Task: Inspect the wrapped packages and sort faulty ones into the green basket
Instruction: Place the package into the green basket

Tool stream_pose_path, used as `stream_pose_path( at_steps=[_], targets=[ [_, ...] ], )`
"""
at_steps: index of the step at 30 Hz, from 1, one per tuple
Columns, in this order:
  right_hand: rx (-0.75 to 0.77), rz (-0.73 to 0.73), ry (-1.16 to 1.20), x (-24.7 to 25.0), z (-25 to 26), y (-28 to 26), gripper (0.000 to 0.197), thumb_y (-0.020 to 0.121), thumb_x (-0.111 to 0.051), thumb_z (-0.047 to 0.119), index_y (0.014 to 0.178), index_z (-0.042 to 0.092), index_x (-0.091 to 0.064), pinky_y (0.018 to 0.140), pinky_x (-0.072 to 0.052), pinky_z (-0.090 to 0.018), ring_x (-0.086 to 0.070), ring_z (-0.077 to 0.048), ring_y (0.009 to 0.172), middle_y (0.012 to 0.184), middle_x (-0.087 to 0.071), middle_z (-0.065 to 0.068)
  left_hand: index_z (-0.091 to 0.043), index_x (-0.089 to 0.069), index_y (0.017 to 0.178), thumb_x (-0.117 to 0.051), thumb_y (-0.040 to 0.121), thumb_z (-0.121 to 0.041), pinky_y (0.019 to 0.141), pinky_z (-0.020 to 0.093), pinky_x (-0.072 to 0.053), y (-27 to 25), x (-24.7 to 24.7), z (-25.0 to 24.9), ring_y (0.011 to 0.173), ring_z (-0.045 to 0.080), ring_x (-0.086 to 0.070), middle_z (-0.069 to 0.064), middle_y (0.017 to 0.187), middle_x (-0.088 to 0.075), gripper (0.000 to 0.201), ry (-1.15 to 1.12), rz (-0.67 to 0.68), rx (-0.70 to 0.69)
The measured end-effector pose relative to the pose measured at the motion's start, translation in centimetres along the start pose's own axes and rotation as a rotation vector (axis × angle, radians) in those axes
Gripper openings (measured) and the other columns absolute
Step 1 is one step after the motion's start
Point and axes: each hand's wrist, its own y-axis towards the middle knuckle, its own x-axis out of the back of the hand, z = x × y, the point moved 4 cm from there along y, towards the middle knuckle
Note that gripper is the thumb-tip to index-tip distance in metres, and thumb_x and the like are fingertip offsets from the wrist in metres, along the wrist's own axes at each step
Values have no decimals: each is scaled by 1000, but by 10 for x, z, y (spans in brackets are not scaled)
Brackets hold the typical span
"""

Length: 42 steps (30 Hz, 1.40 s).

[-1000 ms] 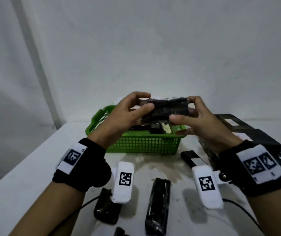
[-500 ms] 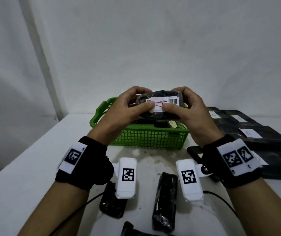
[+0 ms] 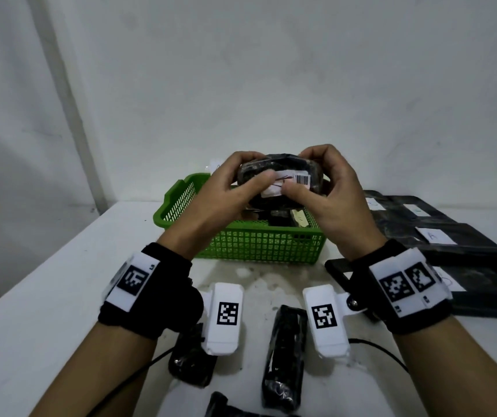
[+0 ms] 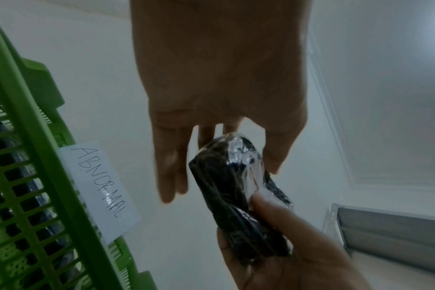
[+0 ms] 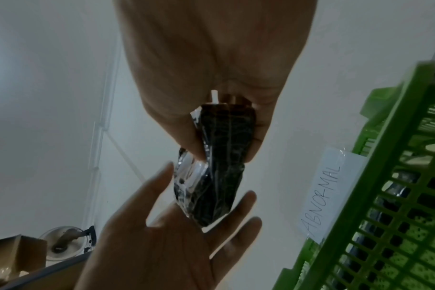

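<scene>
A black package [image 3: 283, 165] wrapped in clear film, with a white barcode label [image 3: 292, 182] facing me, is held up over the green basket [image 3: 256, 245]. My left hand [image 3: 256, 167] grips its left end, fingers over the top and thumb on the label. My right hand [image 3: 301, 173] grips the right end the same way. In the left wrist view the package [image 4: 231, 196] sits between my left fingers [image 4: 171, 172] and thumb. The right wrist view shows the package [image 5: 219, 166] pinched by the right hand. The basket [image 4: 25, 137] [image 5: 385, 196] carries a paper tag reading ABNORMAL [image 4: 99, 188] [image 5: 328, 192].
Dark packages lie inside the basket. Two wrapped black packages [image 3: 284, 356] [image 3: 191, 362] lie on the white table [image 3: 60, 281] near me, a third [image 3: 226, 407] at the bottom edge. Flat black packages with white labels [image 3: 451, 242] are stacked on the right. A wall stands behind.
The package has been turned so its white barcode label faces me. Both hands have drawn closer together on it, thumbs now on the label.
</scene>
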Motion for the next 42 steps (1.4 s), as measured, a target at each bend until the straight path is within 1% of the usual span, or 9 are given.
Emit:
stream_pose_path(
  at_steps=[3, 7, 10, 14, 20, 27, 30, 35, 42],
  targets=[
    [-64, 51, -11, 2, 0, -2, 42, 88, -76, 16, 122, 17, -53, 77, -61, -30, -69, -8, 96, 108, -65, 4, -18, -60, 117, -58, 99, -29, 66, 32, -60, 1, -1, 0, 94, 21, -73, 5, 115, -69, 22, -102, -1, 44],
    [-381, 63, 151, 6, -7, -4, 33, 93, -62, 47, 116, 22, -61, 74, -62, -40, -74, -17, 98, 104, -75, 7, -16, -59, 112, -61, 97, -16, 79, 36, -60, 2, 2, 1, 98, 22, -71, 10, 117, -64, 15, -145, -19, -27],
    [-418, 80, 184, 8, -7, -1, 34, 93, -66, 39, 112, 10, -64, 74, -63, -46, -75, -28, 88, 108, -75, -12, -18, -59, 105, -60, 97, -17, 79, 37, -59, 2, 2, 1, 93, 20, -70, 8, 109, -64, 8, -139, -19, -39],
    [-402, 44, 214, 5, -9, 0, 13, 92, -70, 18, 101, 11, -64, 67, -62, -37, -73, -22, 80, 96, -72, -9, -14, -59, 98, -65, 90, 0, 68, 30, -57, 1, 0, 1, 77, 15, -66, 5, 93, -64, 18, -75, 5, -86],
    [-261, -81, 66, 4, -10, 0, 19, 86, -73, 5, 90, 19, -62, 61, -61, -36, -71, -25, 76, 96, -71, -18, -15, -57, 105, -61, 85, 14, 73, 28, -56, 0, -8, 2, 85, 12, -68, 10, 107, -65, 35, -45, -8, -127],
    [-95, 30, 13, 12, 0, 0, 26, 84, -75, 4, 102, 18, -63, 82, -61, -37, -70, -21, 99, 110, -68, -6, -25, -61, 113, -58, 97, -36, 65, 26, -55, 1, -4, 5, 87, 13, -70, -4, 104, -69, 20, -32, -23, 96],
    [-174, 64, 46, 12, -2, 0, 38, 85, -78, 19, 120, 23, -61, 82, -61, -35, -70, -18, 104, 123, -64, -1, -19, -62, 110, -64, 95, -23, 68, 30, -59, 4, -1, 9, 89, 18, -71, 3, 106, -69, 15, -77, -60, 89],
    [-375, 20, 170, 9, -8, -1, 29, 90, -72, 22, 116, 14, -63, 69, -62, -38, -73, -19, 96, 108, -71, -4, -16, -59, 110, -66, 93, -11, 71, 28, -58, 2, -2, 7, 82, 11, -71, 3, 109, -63, 19, -106, -26, -9],
    [-149, -73, -37, 8, -5, 0, 28, 80, -76, 0, 90, 24, -64, 67, -62, -30, -68, -4, 71, 81, -70, 4, -20, -54, 107, -70, 87, 1, 73, 35, -61, 2, -8, 6, 81, 19, -72, 9, 118, -61, 33, 3, -19, -81]
  ],
)
